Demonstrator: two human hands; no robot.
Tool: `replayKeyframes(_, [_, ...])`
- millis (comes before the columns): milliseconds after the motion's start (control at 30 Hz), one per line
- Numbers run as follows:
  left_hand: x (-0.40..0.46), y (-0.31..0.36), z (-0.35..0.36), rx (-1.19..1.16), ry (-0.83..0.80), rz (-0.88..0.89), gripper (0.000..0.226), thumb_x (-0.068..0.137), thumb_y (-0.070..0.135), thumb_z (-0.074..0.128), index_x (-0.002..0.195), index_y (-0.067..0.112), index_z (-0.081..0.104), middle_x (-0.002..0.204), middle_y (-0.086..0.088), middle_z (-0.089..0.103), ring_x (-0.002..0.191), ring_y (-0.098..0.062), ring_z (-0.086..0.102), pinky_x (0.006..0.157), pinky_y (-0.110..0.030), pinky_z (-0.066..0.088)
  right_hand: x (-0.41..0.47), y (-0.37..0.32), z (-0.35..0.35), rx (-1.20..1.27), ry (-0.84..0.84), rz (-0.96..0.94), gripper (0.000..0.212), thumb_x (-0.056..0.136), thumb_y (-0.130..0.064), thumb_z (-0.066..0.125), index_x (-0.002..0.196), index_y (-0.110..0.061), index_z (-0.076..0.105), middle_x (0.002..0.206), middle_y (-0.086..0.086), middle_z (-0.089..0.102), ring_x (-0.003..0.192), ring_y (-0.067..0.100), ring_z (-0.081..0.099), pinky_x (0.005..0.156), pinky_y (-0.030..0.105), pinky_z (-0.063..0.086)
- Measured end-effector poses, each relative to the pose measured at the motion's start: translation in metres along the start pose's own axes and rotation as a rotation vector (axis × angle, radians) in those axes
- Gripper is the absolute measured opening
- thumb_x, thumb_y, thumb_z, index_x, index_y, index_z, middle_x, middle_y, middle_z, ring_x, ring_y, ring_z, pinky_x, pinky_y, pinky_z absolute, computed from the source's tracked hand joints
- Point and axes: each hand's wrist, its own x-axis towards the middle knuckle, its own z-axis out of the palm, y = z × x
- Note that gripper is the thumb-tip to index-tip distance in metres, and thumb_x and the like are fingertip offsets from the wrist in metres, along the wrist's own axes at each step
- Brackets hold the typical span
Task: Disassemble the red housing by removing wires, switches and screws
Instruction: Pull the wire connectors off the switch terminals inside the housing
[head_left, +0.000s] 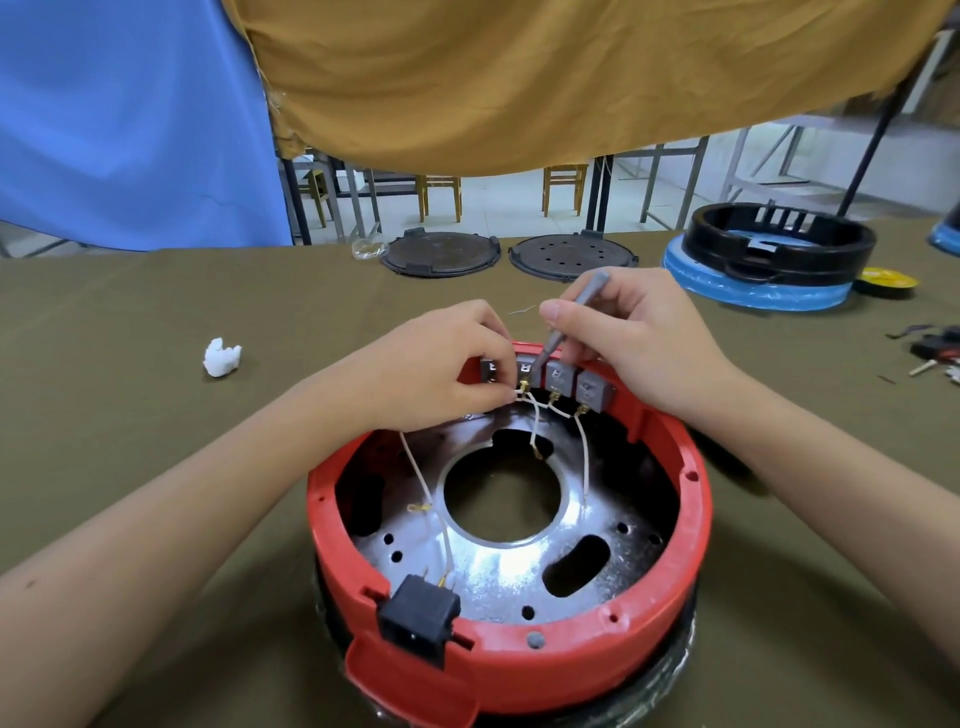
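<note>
The round red housing (519, 670) sits on the olive-covered table in front of me, with a shiny metal plate (498, 561) inside. Several grey switches (561, 375) line its far inner wall, with white wires (584, 457) running down from their brass terminals. My left hand (441, 364) pinches a wire terminal under the second switch. My right hand (639, 343) grips a thin grey screwdriver (571, 317) whose tip points down at that switch. A black power socket (418, 613) sits in the near rim.
A white crumpled wad (222, 356) lies to the left. Two dark round plates (440, 255) (573, 255) lie at the table's far edge. A black ring housing (779, 244) on a blue base stands far right, beside yellow tape (888, 280) and small parts (935, 348).
</note>
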Motion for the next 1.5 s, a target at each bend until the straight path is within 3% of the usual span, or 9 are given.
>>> replayKeyframes(100, [0.000, 0.000, 0.000, 0.005, 0.003, 0.001, 0.010, 0.088, 0.030, 0.069, 0.082, 0.038, 0.066, 0.112, 0.012, 0.051, 0.101, -0.001, 0.051, 0.084, -0.006, 0.033, -0.002, 0.000, 0.000, -0.028, 0.006, -0.037, 0.019, 0.093, -0.018, 0.069, 0.079, -0.006, 0.069, 0.062, 0.005, 0.069, 0.056, 0.009, 0.063, 0.061, 0.022, 0.048])
replayKeyframes(233, [0.000, -0.001, 0.000, -0.004, 0.011, 0.009, 0.011, 0.088, 0.031, 0.069, 0.082, 0.039, 0.065, 0.110, 0.013, 0.051, 0.098, 0.000, 0.051, 0.086, -0.018, 0.037, -0.008, -0.007, -0.002, -0.226, -0.005, -0.215, 0.020, 0.094, -0.024, 0.067, 0.078, -0.012, 0.070, 0.065, 0.002, 0.069, 0.060, 0.023, 0.063, 0.058, 0.038, 0.049])
replayKeyframes(367, [0.002, -0.002, 0.001, 0.005, 0.010, 0.011, 0.002, 0.088, 0.030, 0.069, 0.088, 0.032, 0.070, 0.109, 0.013, 0.051, 0.096, -0.002, 0.054, 0.087, -0.021, 0.040, -0.010, -0.014, -0.004, -0.425, -0.093, -0.347, 0.019, 0.093, -0.028, 0.068, 0.081, -0.013, 0.073, 0.068, 0.001, 0.069, 0.064, 0.021, 0.064, 0.062, 0.043, 0.050])
replayKeyframes(533, [0.001, -0.001, 0.000, -0.004, 0.012, 0.013, 0.005, 0.087, 0.029, 0.070, 0.084, 0.033, 0.070, 0.108, 0.012, 0.051, 0.095, -0.001, 0.053, 0.087, -0.020, 0.038, -0.005, -0.011, -0.003, -0.296, -0.073, -0.204, 0.019, 0.094, -0.025, 0.069, 0.079, -0.013, 0.072, 0.066, 0.006, 0.068, 0.062, 0.026, 0.062, 0.062, 0.043, 0.050])
replayKeyframes(700, [0.000, 0.000, 0.000, -0.014, 0.014, 0.024, 0.009, 0.087, 0.028, 0.070, 0.083, 0.035, 0.068, 0.109, 0.010, 0.052, 0.093, 0.005, 0.050, 0.086, -0.017, 0.036, -0.002, -0.009, 0.000, -0.184, -0.032, -0.085, 0.021, 0.093, -0.026, 0.069, 0.075, -0.016, 0.070, 0.062, 0.000, 0.068, 0.054, 0.003, 0.058, 0.059, 0.018, 0.042])
replayKeyframes(900, [0.000, 0.002, -0.001, -0.012, 0.010, 0.027, 0.010, 0.088, 0.029, 0.070, 0.083, 0.037, 0.066, 0.113, 0.007, 0.053, 0.101, -0.005, 0.053, 0.091, -0.021, 0.039, 0.001, -0.003, 0.002, -0.080, 0.025, -0.016, 0.021, 0.093, -0.024, 0.069, 0.076, -0.012, 0.069, 0.058, -0.001, 0.068, 0.056, 0.009, 0.063, 0.062, 0.022, 0.048])
replayKeyframes(1100, [-0.001, 0.001, -0.001, -0.015, 0.008, 0.021, 0.012, 0.086, 0.025, 0.071, 0.082, 0.036, 0.067, 0.111, 0.009, 0.052, 0.097, 0.004, 0.049, 0.083, 0.000, 0.030, -0.002, -0.003, 0.003, -0.091, 0.045, -0.008, 0.021, 0.093, -0.028, 0.069, 0.076, -0.015, 0.068, 0.060, -0.001, 0.069, 0.056, 0.009, 0.063, 0.060, 0.022, 0.049])
replayKeyframes(1333, [-0.001, 0.000, 0.000, -0.021, 0.019, 0.028, 0.009, 0.087, 0.027, 0.070, 0.084, 0.035, 0.068, 0.110, 0.008, 0.053, 0.098, -0.004, 0.053, 0.089, -0.020, 0.039, -0.007, -0.010, 0.004, -0.264, 0.032, -0.163, 0.021, 0.094, -0.028, 0.068, 0.077, -0.017, 0.069, 0.064, 0.002, 0.069, 0.062, 0.023, 0.065, 0.063, 0.042, 0.052])
replayKeyframes(1500, [-0.001, 0.001, 0.000, -0.022, 0.013, 0.034, 0.010, 0.087, 0.027, 0.069, 0.083, 0.036, 0.066, 0.112, 0.008, 0.053, 0.101, -0.004, 0.053, 0.090, -0.019, 0.038, -0.003, -0.004, 0.002, -0.175, 0.029, -0.088, 0.021, 0.094, -0.029, 0.068, 0.076, -0.017, 0.069, 0.062, -0.003, 0.069, 0.057, 0.009, 0.064, 0.060, 0.023, 0.048])
